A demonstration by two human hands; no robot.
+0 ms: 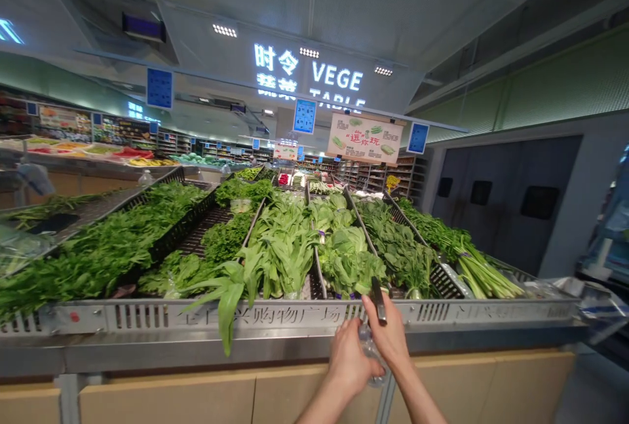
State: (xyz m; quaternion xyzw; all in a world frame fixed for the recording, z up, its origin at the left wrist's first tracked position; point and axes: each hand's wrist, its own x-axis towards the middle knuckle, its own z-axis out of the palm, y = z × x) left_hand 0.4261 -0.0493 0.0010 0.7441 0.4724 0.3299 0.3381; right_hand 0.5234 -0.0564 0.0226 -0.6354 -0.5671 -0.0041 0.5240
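My two hands meet low in the middle, in front of the metal rim of a vegetable stand. My left hand is closed around a crumpled clear plastic item, perhaps a bag or bottle. My right hand also grips that plastic and pinches a slim dark object that points up towards the greens. Just beyond the hands lie leafy lettuce bunches and long-leaved greens.
Black crates of leafy vegetables fill the sloped stand, with green stalks at the right end. Wooden panels face the base. A lit "VEGE TABLE" sign hangs above. More produce stands lie left; grey doors right.
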